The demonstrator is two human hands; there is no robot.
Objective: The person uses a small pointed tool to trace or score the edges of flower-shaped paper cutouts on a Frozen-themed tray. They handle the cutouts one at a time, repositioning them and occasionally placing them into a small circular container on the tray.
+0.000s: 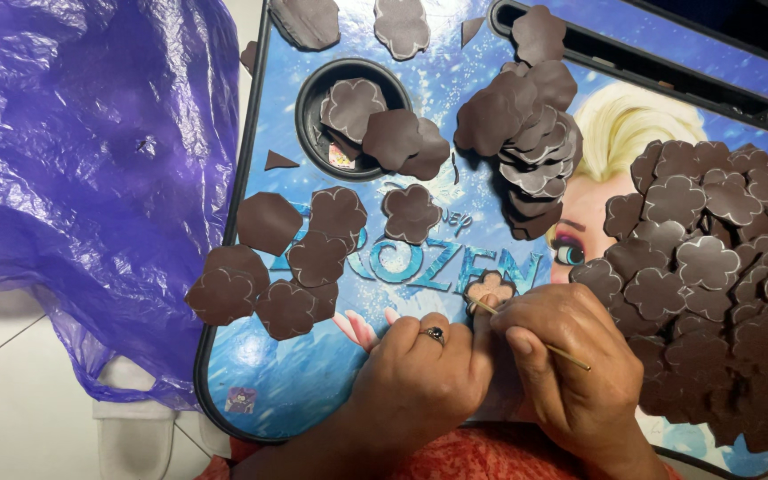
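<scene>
Flower cutout [491,286] sits pinched in my left hand [420,369] fingertips; my right hand [562,356] fingers close tight on a thin stick [535,333] touching it, above the tray [313,373].

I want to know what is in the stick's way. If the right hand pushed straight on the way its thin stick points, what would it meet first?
The right hand aims the thin stick up and to the left. Its tip already sits at the small flower-shaped piece pinched by the left hand, so that piece comes first. Beyond it lies bare printed tray, as far as depth shows.
</scene>
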